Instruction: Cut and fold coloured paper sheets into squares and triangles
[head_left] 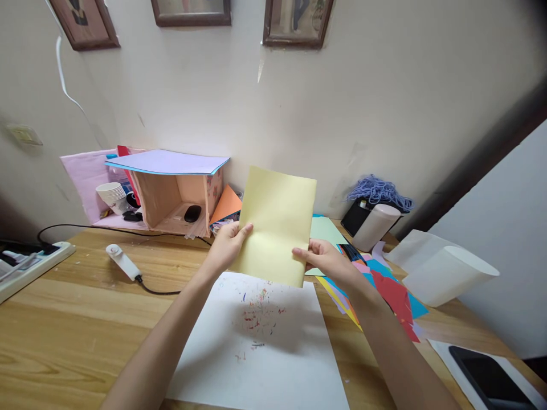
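Note:
A plain pale yellow sheet of paper [277, 222] is held up in front of me, slightly tilted, above the desk. My left hand [228, 246] grips its left edge, thumb on the near face and fingers behind. On the right edge, lower down, my right hand [322, 256] pinches it the same way. Below lies a large white sheet [273, 376] with small coloured marks scattered over its upper middle. The yellow paper hides part of the far edge of that white sheet.
Coloured paper scraps [391, 290] lie to the right, near a white roll [448, 276] and a black phone [491, 376]. A pink box shelf [171, 196] stands at the back left. A white corded device [123, 262] and power strip [38, 270] are on the left.

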